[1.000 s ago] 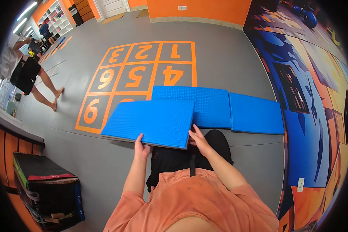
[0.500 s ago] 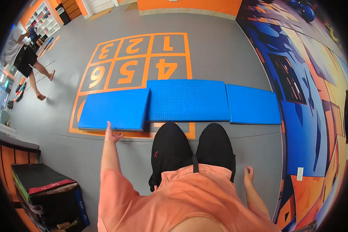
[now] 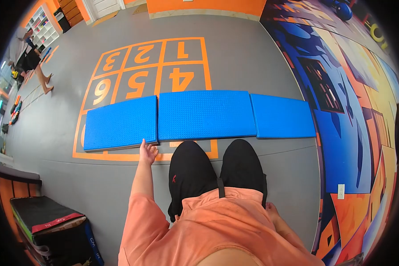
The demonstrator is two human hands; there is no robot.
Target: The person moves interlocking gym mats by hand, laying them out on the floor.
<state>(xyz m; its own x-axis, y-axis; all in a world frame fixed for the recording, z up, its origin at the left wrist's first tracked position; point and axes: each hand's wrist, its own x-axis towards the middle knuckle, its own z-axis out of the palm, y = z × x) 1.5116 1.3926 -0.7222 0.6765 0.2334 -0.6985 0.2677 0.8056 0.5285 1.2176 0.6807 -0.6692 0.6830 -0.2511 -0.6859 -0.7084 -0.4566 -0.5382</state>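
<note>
On grey floor (image 3: pixel 252 57), open left hand (image 3: pixel 148 152) touches blue mat (image 3: pixel 119 123) (right hand (image 3: pixel 271 209) unclear).

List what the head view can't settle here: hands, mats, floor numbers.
- Right hand: head view, mostly hidden behind the orange shirt; open or shut unreadable.
- Bottom row of the floor number grid: covered by the left blue mat and middle blue mat.
- Left hand: fingers at the left mat's near corner; whether they grip it is unclear.
- Person at far left: small, warped by the lens edge.
</note>
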